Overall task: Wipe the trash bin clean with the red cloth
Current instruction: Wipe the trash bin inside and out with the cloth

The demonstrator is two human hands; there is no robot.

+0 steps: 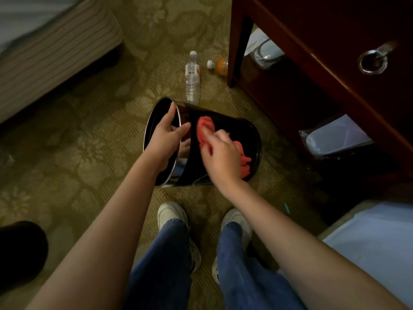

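A glossy black trash bin (237,130) lies tipped on the carpet, its open mouth facing left. My left hand (165,137) grips the bin's rim, thumb outside on the wall and fingers inside the mouth. My right hand (221,155) holds the bunched red cloth (204,128) and presses it against the bin's outer side wall. Part of the cloth pokes out to the right of my hand near the bin's base.
A clear water bottle (192,79) and an orange-drink bottle (218,64) lie on the carpet beyond the bin. A dark wooden desk (335,63) stands at right with a lined bin (335,137) under it. A striped sofa (55,54) is at upper left. My shoes stand just below the bin.
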